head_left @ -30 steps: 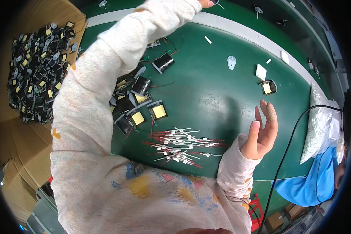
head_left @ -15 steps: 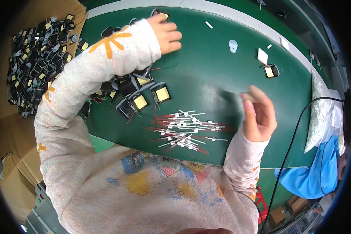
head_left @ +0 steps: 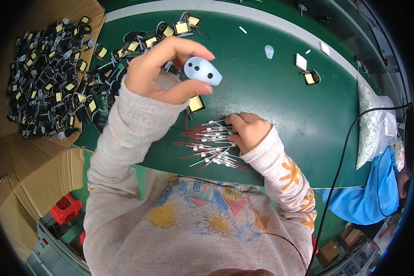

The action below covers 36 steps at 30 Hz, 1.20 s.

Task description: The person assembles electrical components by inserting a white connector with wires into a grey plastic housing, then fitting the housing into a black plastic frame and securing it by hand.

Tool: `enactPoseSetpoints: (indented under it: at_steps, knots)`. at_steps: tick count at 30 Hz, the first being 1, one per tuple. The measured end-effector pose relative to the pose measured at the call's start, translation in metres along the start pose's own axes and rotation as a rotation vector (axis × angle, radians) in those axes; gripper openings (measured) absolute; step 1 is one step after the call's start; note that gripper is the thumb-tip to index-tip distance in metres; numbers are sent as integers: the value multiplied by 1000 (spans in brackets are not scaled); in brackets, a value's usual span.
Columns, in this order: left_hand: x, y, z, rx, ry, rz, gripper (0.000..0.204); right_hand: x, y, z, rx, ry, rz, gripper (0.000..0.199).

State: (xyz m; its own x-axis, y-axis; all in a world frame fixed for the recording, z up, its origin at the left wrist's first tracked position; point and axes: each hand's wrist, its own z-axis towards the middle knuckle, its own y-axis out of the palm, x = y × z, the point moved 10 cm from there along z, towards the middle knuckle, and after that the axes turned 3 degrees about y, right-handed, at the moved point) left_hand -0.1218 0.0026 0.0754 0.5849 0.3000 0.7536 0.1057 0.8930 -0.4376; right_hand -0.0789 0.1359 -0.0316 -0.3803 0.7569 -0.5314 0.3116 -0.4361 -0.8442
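My left hand (head_left: 163,69) is raised close to the camera and pinches a pale blue oval plastic piece (head_left: 202,71) with small holes between thumb and fingers. My right hand (head_left: 248,131) rests on the green table (head_left: 271,101), fingers curled down into a pile of thin red and white wire leads (head_left: 211,147). Whether it grips one of the leads is hidden by the fingers. Black components with yellow tape (head_left: 195,103) lie just behind the leads and under my left hand.
A cardboard tray (head_left: 41,78) at the left holds several black and yellow components. Another pale oval piece (head_left: 269,51) and two components (head_left: 310,76) lie far right. A black cable (head_left: 340,152) crosses the right side beside a plastic bag (head_left: 372,122) and a person in blue (head_left: 372,198).
My left hand came back from the far side of the table and rose toward the camera with the oval piece. My right hand dropped from mid-air onto the wire leads.
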Motion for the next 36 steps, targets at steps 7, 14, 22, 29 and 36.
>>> enactPoseSetpoints:
  at_steps: [7, 14, 22, 29, 36]
  knots:
    - [-31, 6, -31, 257, -305, -519, 39, 11, -48, 8, 105, -33, 281, 27]
    - [-23, 30, -35, 137, -130, -175, 45, 17, -98, -15, 497, -97, 1313, 13]
    - [-5, 45, -34, 52, 24, -164, 49, -8, -122, -38, 765, -241, 972, 19]
    - [-16, 37, -27, -31, 14, -372, 45, -4, -132, -38, 793, -235, 775, 12]
    - [0, 73, -28, -349, -75, -575, 43, -24, -110, -21, 556, -437, 744, 16]
